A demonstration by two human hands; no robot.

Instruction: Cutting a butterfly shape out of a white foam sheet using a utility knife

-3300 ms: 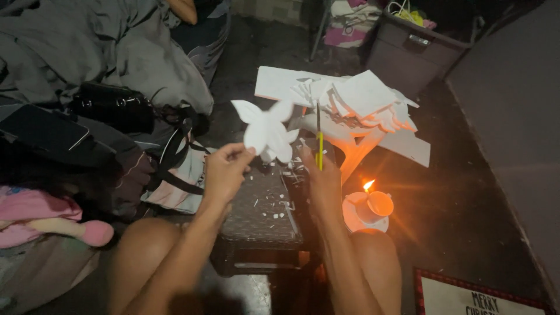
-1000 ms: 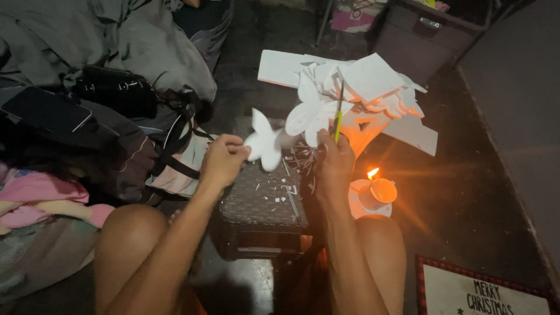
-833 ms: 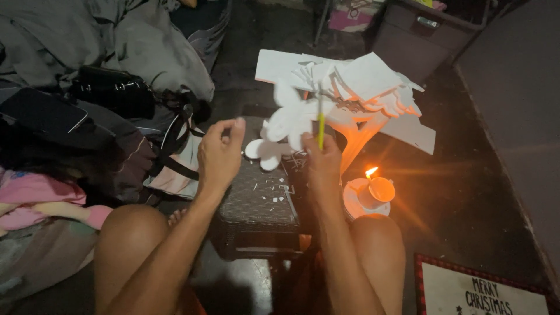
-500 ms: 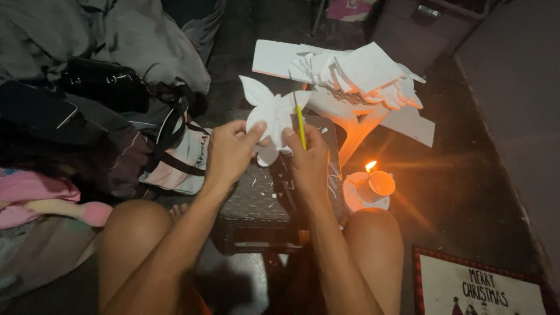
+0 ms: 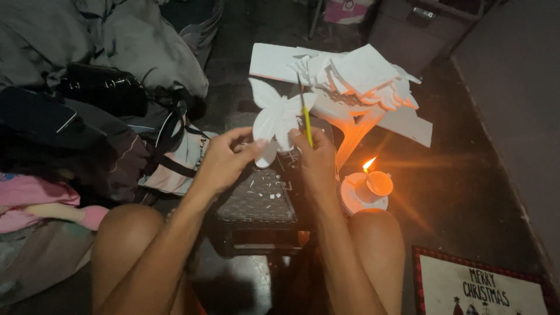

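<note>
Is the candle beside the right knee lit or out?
Lit. A flame stands on the candle, which sits on a small white dish, and orange light spreads over the floor and the white foam pieces behind it.

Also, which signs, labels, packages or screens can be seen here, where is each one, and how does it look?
Holiday sign: bottom right, flat on the dark floor beside the person's right knee; rectangular, cream panel with dark lettering and small figures, red-and-black checked border.
Tote bag: left of the left hand; pale fabric, black straps, dark print too blurred to describe.
No screens or packages show.
</note>
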